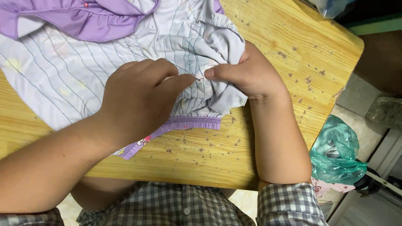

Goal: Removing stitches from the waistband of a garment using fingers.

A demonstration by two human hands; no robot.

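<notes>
Between my hands, left hand and right hand both pinch a needle into the bunched striped garment on the counter; slipping risks pricking my thumb.

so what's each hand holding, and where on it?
Right hand grips the pale striped garment by bunched fabric above its purple elastic hem. Left hand pinches a needle.

A domestic sewing corner, probably a home. A worn, speckled wooden table is carrying a pale striped garment with purple frilled trim. A green plastic bag is lying on the tiled floor beside it, and household clutter is showing at the right edge.
</notes>
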